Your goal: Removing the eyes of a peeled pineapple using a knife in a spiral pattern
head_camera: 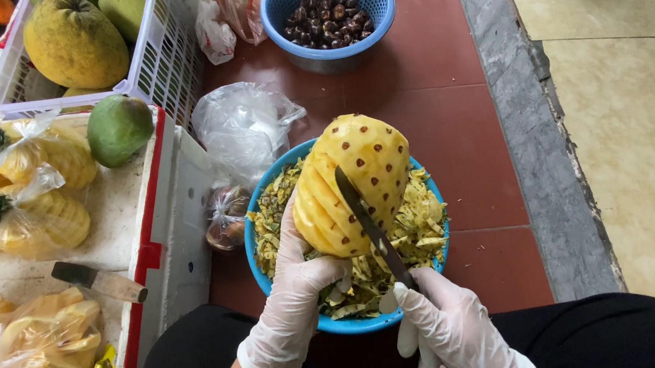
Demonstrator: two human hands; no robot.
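Gloved left hand (299,289) is clamped around the lower end of a peeled pineapple (353,183), tilting it over a blue bowl (255,255) of peelings. Gloved right hand (444,325), at five o'clock from the fruit, is closed on the handle of a knife (369,228) whose blade lies against the flesh. At twelve o'clock sits a blue basket (329,20) of dark chestnuts; at nine o'clock, bagged pineapples (40,221) and a green mango (119,129)

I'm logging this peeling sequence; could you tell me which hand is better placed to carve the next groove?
Probably the right hand: it holds the knife, blade on the pineapple. The left hand steadies the fruit from below.
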